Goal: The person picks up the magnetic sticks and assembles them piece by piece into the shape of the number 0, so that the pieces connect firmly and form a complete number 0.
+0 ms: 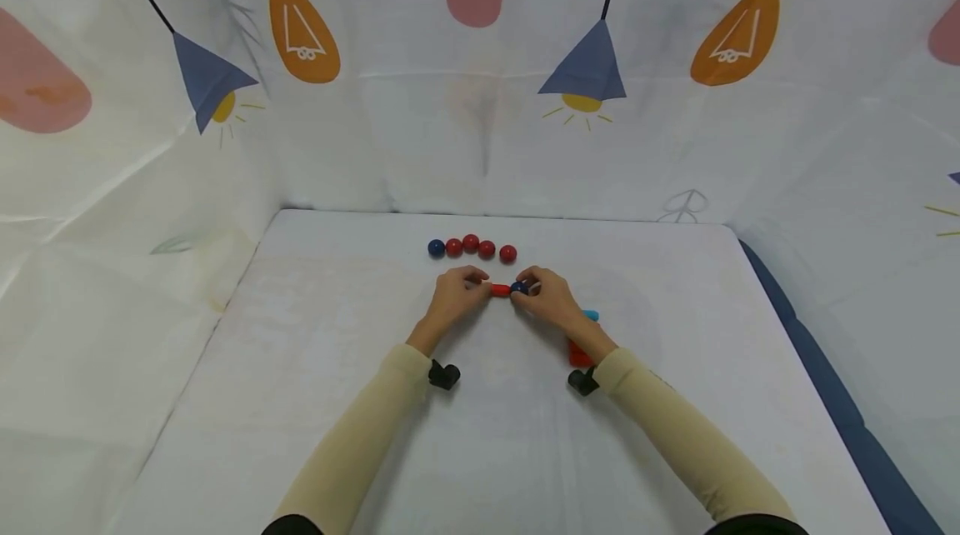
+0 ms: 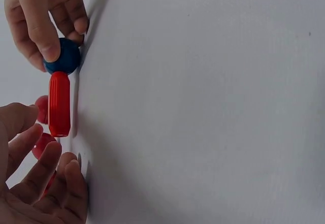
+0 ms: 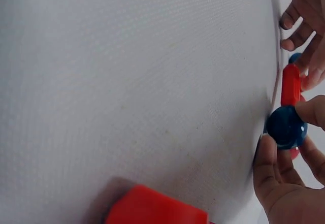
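The blue ball is gripped between the curled fingers of the right hand, and one end of the red rod is set against it, in front of the row of red balls on the desk. The fingers of the left hand are loosely bent beside the rod's far end, with no firm hold to be seen (whether they are touched by it cannot be told). For a sound joint, the ball is probably best held steady while the rod is squared to its centre and pressed along its own length, since a tilted push could let the ball roll or the rod slip aside. How well the end is seated cannot be judged, so a light tug would be a sensible check. The red piece under the right forearm should be cleared without a knock.
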`<action>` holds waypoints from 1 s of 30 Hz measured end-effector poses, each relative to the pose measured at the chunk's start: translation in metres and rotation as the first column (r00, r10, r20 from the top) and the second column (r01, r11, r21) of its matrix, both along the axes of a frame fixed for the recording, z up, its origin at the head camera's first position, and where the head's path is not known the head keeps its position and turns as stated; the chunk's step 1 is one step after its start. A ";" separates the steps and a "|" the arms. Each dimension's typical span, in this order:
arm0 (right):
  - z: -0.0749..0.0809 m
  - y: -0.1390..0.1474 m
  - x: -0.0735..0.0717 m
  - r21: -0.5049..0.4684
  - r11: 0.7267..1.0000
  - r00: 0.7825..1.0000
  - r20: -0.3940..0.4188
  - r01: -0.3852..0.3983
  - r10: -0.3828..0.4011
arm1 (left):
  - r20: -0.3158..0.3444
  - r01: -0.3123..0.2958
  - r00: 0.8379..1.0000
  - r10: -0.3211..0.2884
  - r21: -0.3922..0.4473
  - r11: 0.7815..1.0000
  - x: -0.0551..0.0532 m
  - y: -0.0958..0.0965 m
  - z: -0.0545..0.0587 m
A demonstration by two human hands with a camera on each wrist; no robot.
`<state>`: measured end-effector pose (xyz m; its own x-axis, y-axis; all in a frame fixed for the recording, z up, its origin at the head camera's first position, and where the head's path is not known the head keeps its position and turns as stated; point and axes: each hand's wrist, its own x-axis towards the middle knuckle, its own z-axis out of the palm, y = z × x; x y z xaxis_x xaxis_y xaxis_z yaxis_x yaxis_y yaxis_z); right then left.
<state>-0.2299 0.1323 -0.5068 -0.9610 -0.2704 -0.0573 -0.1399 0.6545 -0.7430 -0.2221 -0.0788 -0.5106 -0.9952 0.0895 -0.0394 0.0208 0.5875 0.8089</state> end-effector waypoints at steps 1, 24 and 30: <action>0.000 0.000 0.000 -0.002 1.000 1.000 0.003 0.000 0.000 | 0.005 -0.002 1.000 0.002 0.002 1.000 0.000 0.000 0.001; -0.002 0.005 -0.001 -0.036 0.999 0.999 0.012 -0.037 0.038 | -0.024 0.069 0.997 -0.075 -0.178 0.982 -0.043 0.004 0.026; -0.003 0.006 -0.001 -0.033 0.999 0.999 0.018 -0.028 0.029 | 0.021 0.112 0.994 -0.110 -0.256 0.960 -0.054 0.014 0.026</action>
<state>-0.2310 0.1384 -0.5098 -0.9518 -0.2998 -0.0656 -0.1442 0.6257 -0.7666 -0.2763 -0.0648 -0.4844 -0.9792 0.1854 -0.0820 0.0928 0.7694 0.6320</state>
